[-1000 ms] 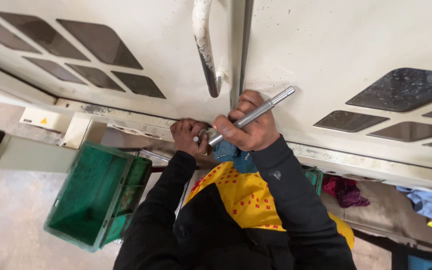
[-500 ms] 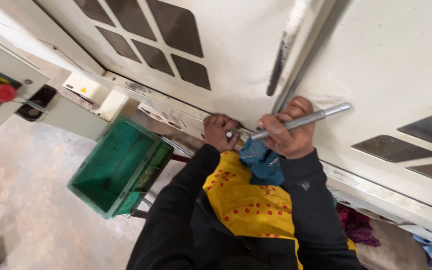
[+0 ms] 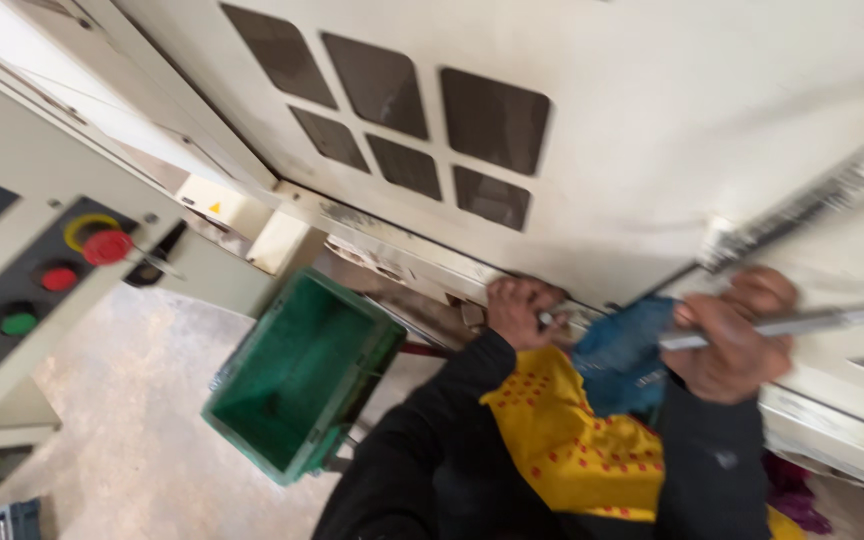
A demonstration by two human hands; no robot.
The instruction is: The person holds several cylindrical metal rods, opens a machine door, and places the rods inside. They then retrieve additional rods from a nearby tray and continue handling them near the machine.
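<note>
My left hand [image 3: 520, 310] is pressed against the lower edge of a cream machine door [image 3: 652, 130], its fingers curled around a small metal part there. My right hand [image 3: 737, 335] grips a long silver metal tool [image 3: 802, 322] that points right, level with the door's lower edge. A blue cloth [image 3: 620, 355] and a yellow cloth with red dots [image 3: 562, 435] lie draped over my dark sleeves between the two hands. The view is blurred by motion.
A green plastic crate [image 3: 297, 375] stands on the concrete floor [image 3: 122, 430] below left. A control panel [image 3: 22, 270] with a red mushroom button, a red button and a green one is at far left. Dark vent windows [image 3: 412, 110] sit in the door.
The view has swung left and down, bringing the control panel into sight. The hands stay at the door's lower edge; the right hand with the tool has shifted right, away from the left.
</note>
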